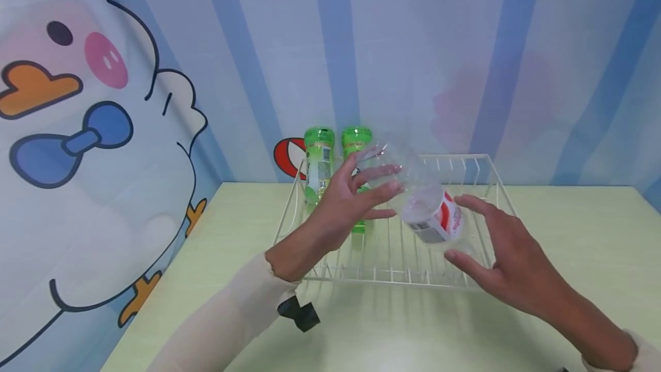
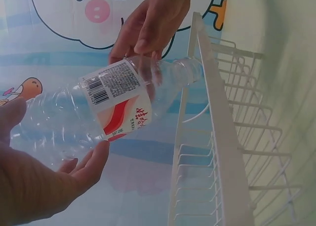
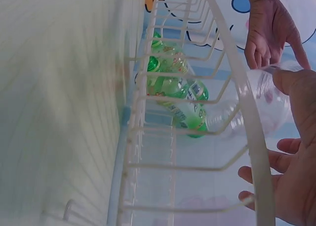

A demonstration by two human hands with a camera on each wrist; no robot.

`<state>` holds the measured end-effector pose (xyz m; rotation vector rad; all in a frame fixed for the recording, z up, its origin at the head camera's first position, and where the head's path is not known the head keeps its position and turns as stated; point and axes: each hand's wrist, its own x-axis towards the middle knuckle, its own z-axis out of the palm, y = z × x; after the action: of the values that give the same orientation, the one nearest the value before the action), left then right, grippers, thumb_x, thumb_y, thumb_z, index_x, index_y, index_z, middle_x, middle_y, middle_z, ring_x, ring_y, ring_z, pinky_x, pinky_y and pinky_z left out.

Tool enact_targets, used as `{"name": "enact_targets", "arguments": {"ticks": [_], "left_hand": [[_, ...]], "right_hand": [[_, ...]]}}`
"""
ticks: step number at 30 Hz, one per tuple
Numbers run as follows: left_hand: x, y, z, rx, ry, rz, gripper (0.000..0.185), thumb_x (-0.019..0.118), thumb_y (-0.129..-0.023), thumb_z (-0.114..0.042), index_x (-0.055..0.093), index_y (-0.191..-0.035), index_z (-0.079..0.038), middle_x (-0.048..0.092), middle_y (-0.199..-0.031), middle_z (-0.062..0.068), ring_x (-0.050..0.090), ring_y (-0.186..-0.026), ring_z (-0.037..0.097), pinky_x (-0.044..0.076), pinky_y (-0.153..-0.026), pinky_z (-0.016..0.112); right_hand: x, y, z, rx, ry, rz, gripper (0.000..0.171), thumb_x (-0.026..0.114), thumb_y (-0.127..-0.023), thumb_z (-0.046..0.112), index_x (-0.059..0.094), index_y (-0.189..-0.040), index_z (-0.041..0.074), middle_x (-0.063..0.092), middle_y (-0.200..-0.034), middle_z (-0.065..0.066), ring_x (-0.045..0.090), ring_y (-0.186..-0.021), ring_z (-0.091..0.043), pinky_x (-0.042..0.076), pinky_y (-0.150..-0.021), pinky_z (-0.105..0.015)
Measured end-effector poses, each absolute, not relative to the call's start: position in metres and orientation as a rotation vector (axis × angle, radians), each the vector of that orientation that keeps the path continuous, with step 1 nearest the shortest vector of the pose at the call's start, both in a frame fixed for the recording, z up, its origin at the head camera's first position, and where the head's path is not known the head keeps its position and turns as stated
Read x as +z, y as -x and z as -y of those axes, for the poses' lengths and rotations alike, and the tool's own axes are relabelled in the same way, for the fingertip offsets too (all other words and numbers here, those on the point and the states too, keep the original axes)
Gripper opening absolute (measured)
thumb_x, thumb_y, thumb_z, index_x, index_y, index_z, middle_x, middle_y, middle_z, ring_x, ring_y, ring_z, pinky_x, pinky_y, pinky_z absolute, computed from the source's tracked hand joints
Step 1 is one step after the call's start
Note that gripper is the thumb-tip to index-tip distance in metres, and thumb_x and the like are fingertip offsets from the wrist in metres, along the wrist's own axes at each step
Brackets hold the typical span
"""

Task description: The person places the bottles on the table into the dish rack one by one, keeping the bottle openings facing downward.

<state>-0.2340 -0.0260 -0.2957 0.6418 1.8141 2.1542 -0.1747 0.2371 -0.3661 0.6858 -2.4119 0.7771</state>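
Both hands hold a clear empty water bottle (image 1: 420,200) tilted over a white wire rack (image 1: 480,159). Left hand (image 1: 351,200) and right hand (image 1: 508,257) cradle it with loosely spread fingers, a light grip. It could slip and knock the two green bottles (image 1: 335,171).

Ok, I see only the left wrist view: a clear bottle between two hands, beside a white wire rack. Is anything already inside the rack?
Observer: Yes. The head view shows two green bottles side by side at the left end of the white wire rack.
Operator: And is the clear bottle over the rack or outside it?
Observer: Over it. The clear bottle is tilted above the rack's middle, between the left hand and the right hand.
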Motion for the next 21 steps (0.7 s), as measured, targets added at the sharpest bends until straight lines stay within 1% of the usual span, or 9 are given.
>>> {"name": "enact_targets", "arguments": {"ticks": [3,6,8,10,13,16,21], "left_hand": [[-0.292,0.238,0.029,2.126,-0.639,-1.850,0.064,0.064,-0.094,-0.012,0.036,-0.150,-0.021,0.053,-0.142,0.011,0.059,-0.123,0.031,0.055,-0.087,0.051],[-0.285,0.244,0.032,2.085,-0.616,-1.919,0.061,0.064,-0.094,-0.014,0.037,-0.148,-0.022,0.054,-0.140,0.010,0.061,-0.120,0.030,0.055,-0.088,0.049],[-0.280,0.249,0.032,2.047,-0.599,-1.982,0.061,0.066,-0.094,-0.016,0.037,-0.148,-0.022,0.056,-0.138,0.008,0.062,-0.118,0.028,0.055,-0.088,0.048],[-0.275,0.255,0.032,2.011,-0.583,-2.045,0.062,0.069,-0.094,-0.019,0.037,-0.147,-0.022,0.058,-0.135,0.005,0.063,-0.117,0.026,0.056,-0.089,0.046],[-0.270,0.265,0.030,1.962,-0.557,-2.131,0.065,0.071,-0.093,-0.023,0.037,-0.148,-0.022,0.059,-0.133,0.002,0.062,-0.116,0.024,0.056,-0.089,0.045],[-0.270,0.275,0.029,1.918,-0.524,-2.192,0.066,0.073,-0.092,-0.026,0.037,-0.148,-0.022,0.059,-0.133,0.001,0.061,-0.118,0.024,0.056,-0.089,0.046],[-0.276,0.293,0.026,1.831,-0.479,-2.238,0.068,0.074,-0.091,-0.029,0.038,-0.148,-0.024,0.057,-0.134,0.000,0.059,-0.119,0.024,0.054,-0.091,0.050]], "right_hand": [[-0.371,0.174,-0.246,0.733,-0.689,2.419,0.094,0.088,-0.071,0.026,0.038,-0.150,0.010,0.053,-0.140,-0.011,0.052,-0.120,-0.035,0.040,-0.090,-0.060],[-0.377,0.174,-0.257,0.672,-0.665,2.442,0.095,0.087,-0.071,0.031,0.038,-0.150,0.008,0.051,-0.142,-0.014,0.049,-0.125,-0.039,0.037,-0.092,-0.063],[-0.382,0.173,-0.265,0.636,-0.635,2.468,0.096,0.086,-0.072,0.035,0.038,-0.150,0.007,0.048,-0.144,-0.016,0.045,-0.129,-0.042,0.035,-0.093,-0.066],[-0.388,0.171,-0.273,0.604,-0.606,2.498,0.096,0.084,-0.074,0.040,0.036,-0.151,0.007,0.044,-0.148,-0.017,0.039,-0.135,-0.042,0.031,-0.099,-0.067],[-0.396,0.167,-0.283,0.552,-0.570,2.559,0.099,0.079,-0.080,0.045,0.029,-0.156,0.007,0.035,-0.156,-0.019,0.025,-0.146,-0.039,0.020,-0.112,-0.064],[-0.405,0.164,-0.289,0.530,-0.553,2.608,0.100,0.075,-0.084,0.047,0.022,-0.158,0.006,0.025,-0.160,-0.020,0.012,-0.151,-0.035,0.007,-0.119,-0.057],[-0.413,0.162,-0.294,0.521,-0.524,2.646,0.098,0.072,-0.088,0.046,0.019,-0.158,0.004,0.022,-0.162,-0.021,0.007,-0.152,-0.033,0.002,-0.121,-0.051]]}}
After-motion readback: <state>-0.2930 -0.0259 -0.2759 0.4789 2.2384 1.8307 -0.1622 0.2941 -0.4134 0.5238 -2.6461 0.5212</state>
